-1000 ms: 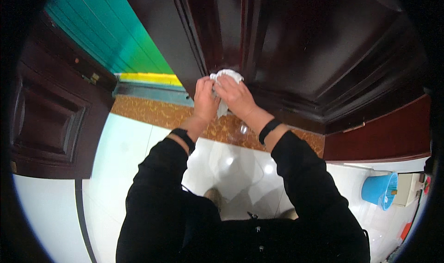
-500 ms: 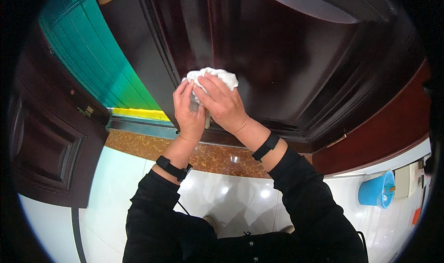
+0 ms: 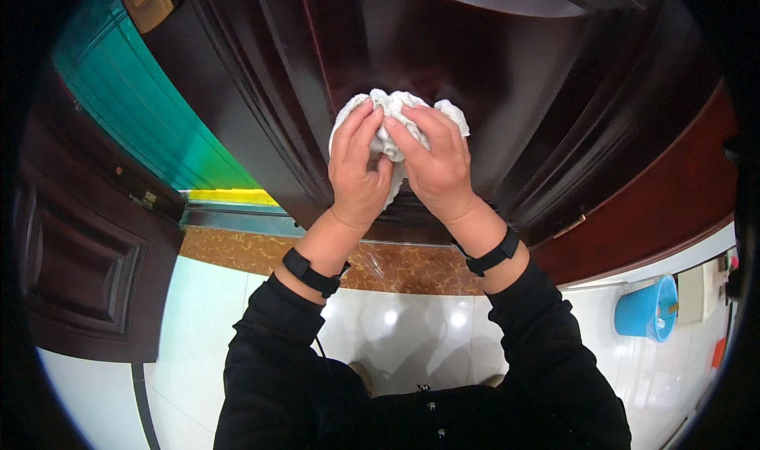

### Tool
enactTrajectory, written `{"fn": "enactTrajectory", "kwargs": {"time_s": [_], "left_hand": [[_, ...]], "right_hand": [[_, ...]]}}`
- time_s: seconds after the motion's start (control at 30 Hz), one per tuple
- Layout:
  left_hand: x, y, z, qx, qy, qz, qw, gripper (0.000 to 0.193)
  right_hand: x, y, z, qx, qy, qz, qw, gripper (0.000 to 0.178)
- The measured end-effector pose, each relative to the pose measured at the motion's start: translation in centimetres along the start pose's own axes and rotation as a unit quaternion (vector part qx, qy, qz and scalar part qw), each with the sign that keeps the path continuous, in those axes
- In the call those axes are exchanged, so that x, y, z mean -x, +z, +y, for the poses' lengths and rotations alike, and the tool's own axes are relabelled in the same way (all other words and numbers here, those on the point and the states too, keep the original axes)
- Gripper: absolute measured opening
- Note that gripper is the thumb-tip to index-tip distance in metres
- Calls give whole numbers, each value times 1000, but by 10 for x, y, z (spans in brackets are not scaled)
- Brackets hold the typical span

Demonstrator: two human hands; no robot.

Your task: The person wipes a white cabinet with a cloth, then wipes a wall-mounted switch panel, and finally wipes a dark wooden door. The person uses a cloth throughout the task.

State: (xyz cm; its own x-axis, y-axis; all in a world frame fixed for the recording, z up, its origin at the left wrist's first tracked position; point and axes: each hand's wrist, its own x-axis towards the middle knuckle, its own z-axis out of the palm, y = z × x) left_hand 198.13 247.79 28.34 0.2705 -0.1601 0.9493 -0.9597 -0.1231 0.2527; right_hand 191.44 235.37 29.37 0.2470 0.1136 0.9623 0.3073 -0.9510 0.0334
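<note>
A crumpled white cloth (image 3: 397,106) is pressed against the dark brown wooden door (image 3: 507,78) in front of me. My left hand (image 3: 356,169) grips the cloth's left side with fingers curled into it. My right hand (image 3: 437,165) covers its right side, fingers over the folds. Both wrists wear black bands, and black sleeves reach down to the lower edge. Part of the cloth is hidden under my fingers.
A second dark door leaf (image 3: 79,260) stands open at the left, with a green wall (image 3: 134,110) beyond it. A brown stone threshold (image 3: 396,268) runs below the door. A blue bucket (image 3: 647,309) sits on the glossy white floor tiles (image 3: 198,323) at the right.
Both hands and the cloth have moved up the door panel, from near its bottom edge to a higher spot. The view has tilted upward with them.
</note>
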Motion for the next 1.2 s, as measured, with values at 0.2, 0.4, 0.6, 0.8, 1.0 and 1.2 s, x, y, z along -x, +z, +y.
{"fn": "enactTrajectory", "kwargs": {"time_s": [0.2,0.4,0.6,0.8,1.0,1.2], "left_hand": [[-18,17,19,71,-11,41,997,60],[-22,19,13,1,70,0,998,49],[-18,9,4,-66,73,-33,995,53],[-24,13,8,-94,39,-24,995,50],[-28,17,19,-46,16,-24,999,53],[-28,19,14,-86,22,-39,995,62]], "right_hand": [[-15,-39,16,-5,-21,82,996,49],[-11,-62,29,6,-71,-10,997,50],[-4,-64,35,68,11,-48,996,41],[-5,-76,47,100,53,-52,992,44],[-9,-89,54,64,76,-30,995,41],[-17,-118,65,82,148,39,985,45]]}}
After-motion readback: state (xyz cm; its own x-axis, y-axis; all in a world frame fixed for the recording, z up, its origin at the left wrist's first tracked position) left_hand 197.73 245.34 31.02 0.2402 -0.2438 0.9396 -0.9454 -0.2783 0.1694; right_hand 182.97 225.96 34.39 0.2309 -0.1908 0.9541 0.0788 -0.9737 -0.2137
